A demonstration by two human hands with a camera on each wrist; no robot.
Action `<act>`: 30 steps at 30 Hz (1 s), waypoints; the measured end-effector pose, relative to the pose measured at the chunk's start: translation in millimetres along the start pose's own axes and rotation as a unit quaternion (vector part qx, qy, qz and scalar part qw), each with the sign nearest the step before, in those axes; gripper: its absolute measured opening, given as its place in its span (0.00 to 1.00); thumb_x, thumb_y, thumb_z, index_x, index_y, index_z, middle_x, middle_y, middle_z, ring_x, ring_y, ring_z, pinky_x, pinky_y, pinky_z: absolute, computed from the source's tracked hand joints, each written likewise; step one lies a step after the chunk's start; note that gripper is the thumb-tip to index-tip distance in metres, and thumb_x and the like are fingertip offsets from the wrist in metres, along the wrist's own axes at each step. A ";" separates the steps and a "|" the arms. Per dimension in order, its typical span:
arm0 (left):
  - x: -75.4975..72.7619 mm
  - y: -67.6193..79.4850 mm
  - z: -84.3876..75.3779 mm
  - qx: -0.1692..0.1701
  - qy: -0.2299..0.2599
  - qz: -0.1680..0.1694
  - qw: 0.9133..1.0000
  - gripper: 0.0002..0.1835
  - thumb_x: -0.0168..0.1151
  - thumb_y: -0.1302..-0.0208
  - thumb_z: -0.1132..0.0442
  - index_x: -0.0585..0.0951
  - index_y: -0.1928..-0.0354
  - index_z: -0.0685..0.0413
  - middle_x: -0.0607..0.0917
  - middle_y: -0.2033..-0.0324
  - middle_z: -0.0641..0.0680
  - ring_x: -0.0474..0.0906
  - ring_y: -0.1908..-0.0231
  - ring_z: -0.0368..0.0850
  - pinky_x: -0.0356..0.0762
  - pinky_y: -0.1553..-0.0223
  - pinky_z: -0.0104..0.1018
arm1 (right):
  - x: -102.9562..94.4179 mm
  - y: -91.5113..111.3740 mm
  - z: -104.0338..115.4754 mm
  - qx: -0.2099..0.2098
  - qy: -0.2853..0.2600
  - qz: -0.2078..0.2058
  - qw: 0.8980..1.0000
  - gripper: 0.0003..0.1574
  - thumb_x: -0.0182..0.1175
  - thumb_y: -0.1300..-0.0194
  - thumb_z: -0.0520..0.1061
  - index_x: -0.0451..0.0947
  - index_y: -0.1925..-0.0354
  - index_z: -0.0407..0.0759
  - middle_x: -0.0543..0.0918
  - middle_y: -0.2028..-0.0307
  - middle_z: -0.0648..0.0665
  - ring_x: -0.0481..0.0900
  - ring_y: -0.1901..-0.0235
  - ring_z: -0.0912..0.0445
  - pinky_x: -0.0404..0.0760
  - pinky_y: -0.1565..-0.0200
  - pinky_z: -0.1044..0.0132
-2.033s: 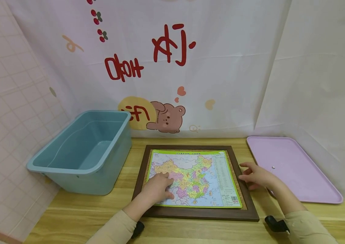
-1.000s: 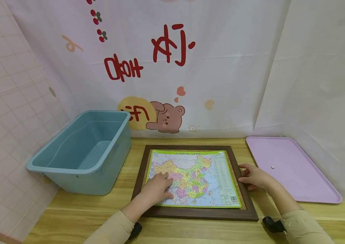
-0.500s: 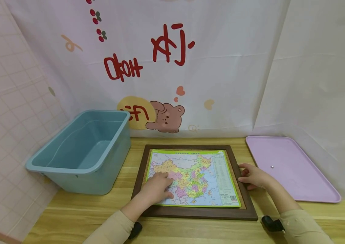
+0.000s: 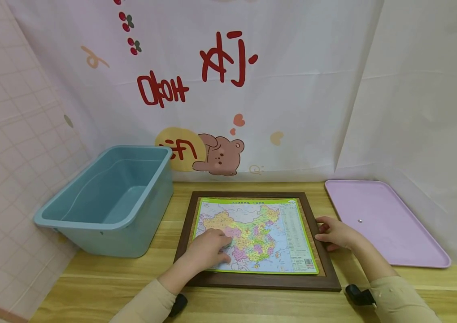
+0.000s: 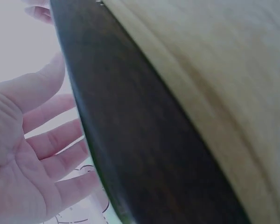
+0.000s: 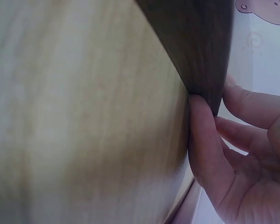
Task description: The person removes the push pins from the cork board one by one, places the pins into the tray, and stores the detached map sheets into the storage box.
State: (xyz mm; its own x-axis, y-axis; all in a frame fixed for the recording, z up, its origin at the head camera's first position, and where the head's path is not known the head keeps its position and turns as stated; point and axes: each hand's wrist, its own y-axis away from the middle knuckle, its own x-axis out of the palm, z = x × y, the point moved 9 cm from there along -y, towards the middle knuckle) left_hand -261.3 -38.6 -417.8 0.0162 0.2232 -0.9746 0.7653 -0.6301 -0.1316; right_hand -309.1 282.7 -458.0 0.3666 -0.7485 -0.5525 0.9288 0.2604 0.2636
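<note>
On the desk (image 4: 260, 307) before you lies the dark brown wooden frame (image 4: 264, 281), with the green-edged map of China (image 4: 254, 237) flat within its border, while your right hand (image 4: 336, 233) pinches the frame's right side, seemingly to steady it, and your left hand (image 4: 209, 249) rests loose-fingered on the map, likely pressing it level.

A person's two arms (image 4: 177, 272) reach forward. The left hand (image 4: 208, 249) lies palm down, fingers loosely extended. The right hand (image 4: 336, 233) angles inward, thumb and fingers pinching.
</note>
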 end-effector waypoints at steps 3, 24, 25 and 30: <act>-2.7 -0.6 -2.0 0.011 0.014 -0.011 1.000 0.12 0.76 0.47 0.52 0.84 0.70 0.50 0.77 0.77 0.43 0.67 0.76 0.35 0.68 0.75 0.27 | 0.2 -0.3 -1.2 0.001 0.001 -0.002 1.000 0.42 0.62 0.32 0.36 0.51 0.32 0.19 0.69 0.48 0.26 0.77 0.49 0.37 0.84 0.61 0.50; -28.4 10.0 28.8 -0.115 0.145 -0.058 0.981 0.21 0.73 0.41 0.57 0.84 0.47 0.57 0.87 0.59 0.54 0.82 0.61 0.48 0.79 0.64 0.41 | 0.0 -1.2 -1.4 -0.004 0.012 -0.003 1.000 0.41 0.62 0.32 0.36 0.52 0.32 0.19 0.69 0.48 0.24 0.76 0.48 0.35 0.85 0.61 0.50; -29.7 10.4 31.0 -0.117 0.146 -0.064 0.980 0.21 0.73 0.41 0.57 0.84 0.47 0.57 0.87 0.60 0.54 0.82 0.62 0.47 0.79 0.64 0.41 | 0.0 -1.0 -0.8 -0.005 0.012 -0.003 1.000 0.41 0.62 0.32 0.36 0.52 0.32 0.19 0.70 0.48 0.24 0.76 0.49 0.35 0.85 0.61 0.50; -36.2 13.3 43.9 -0.146 0.171 -0.090 0.970 0.22 0.73 0.42 0.58 0.83 0.46 0.59 0.86 0.64 0.53 0.79 0.66 0.45 0.77 0.66 0.40 | -0.1 -0.2 0.9 -0.009 0.012 -0.007 1.000 0.40 0.62 0.32 0.36 0.53 0.33 0.19 0.70 0.49 0.25 0.77 0.49 0.35 0.85 0.62 0.50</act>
State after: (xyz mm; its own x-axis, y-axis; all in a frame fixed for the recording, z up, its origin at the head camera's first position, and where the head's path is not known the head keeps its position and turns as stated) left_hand -280.0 -87.8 -392.2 0.0401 0.5744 -0.8176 0.9243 -0.3322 -0.1880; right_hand -309.4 282.1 -457.3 0.3545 -0.7368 -0.5758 0.9346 0.2609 0.2416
